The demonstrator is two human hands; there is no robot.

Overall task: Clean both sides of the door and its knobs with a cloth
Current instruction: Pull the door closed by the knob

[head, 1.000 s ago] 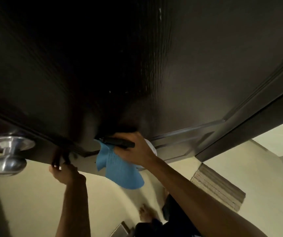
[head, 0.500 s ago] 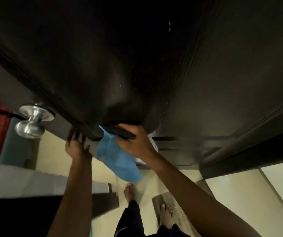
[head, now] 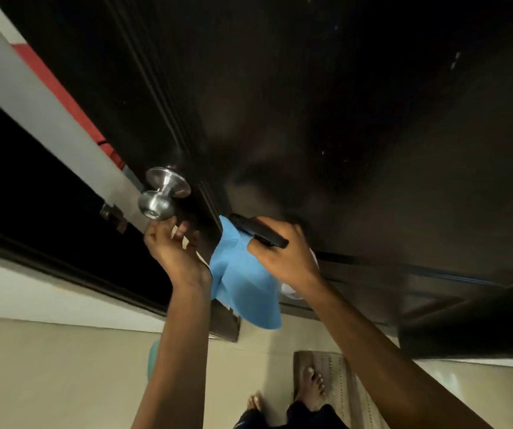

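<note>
You held blue cloth (head: 243, 292) and dark spray bottle (head: 258, 232) together in right hand (head: 283, 258), grip tight, ready for wiping door (head: 311, 103). Left hand (head: 174, 249), fingers loosely spread, just under knob (head: 161, 196) at 9 o'clock from cloth, maybe to steady door.

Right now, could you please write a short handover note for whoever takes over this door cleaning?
Left hand: open, fingers just under the knob, possibly touching it; not gripping.
Right hand: holds the blue cloth together with a black object, up against the dark door.
Done: cannot tell how much of this face is wiped.
Left: wipe this knob, finish this face, then the other side and its knob.
</note>
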